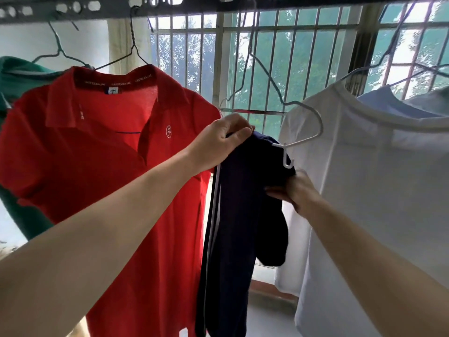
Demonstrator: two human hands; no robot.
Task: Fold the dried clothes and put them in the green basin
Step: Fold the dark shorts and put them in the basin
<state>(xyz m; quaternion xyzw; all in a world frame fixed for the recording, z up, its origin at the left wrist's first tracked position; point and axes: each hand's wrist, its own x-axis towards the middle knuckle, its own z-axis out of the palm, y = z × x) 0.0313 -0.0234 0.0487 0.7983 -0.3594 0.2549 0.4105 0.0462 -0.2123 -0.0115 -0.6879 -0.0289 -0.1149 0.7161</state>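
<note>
The step in hand is taking down, not yet folding: a navy garment [238, 215] with pale side stripes is coming off a white hanger [321, 127] that hangs from the perforated rail [73, 7] overhead. The left hand [223, 139] grips the top of the dark cloth, fingers curled over it. Lower down, the right hand [296, 190] is blurred but appears to pinch a bunched fold just under the hanger's hooked end. The next move likely calls for slipping the cloth clear of that hook without snagging, then finding somewhere flat to fold it. No folding surface and no green basin are in view. The garment hangs between a red polo shirt [109, 166] and a white shirt [376, 178], with a green garment [14, 76] at the far left. Behind them stands a barred window [267, 57] with trees beyond.
</note>
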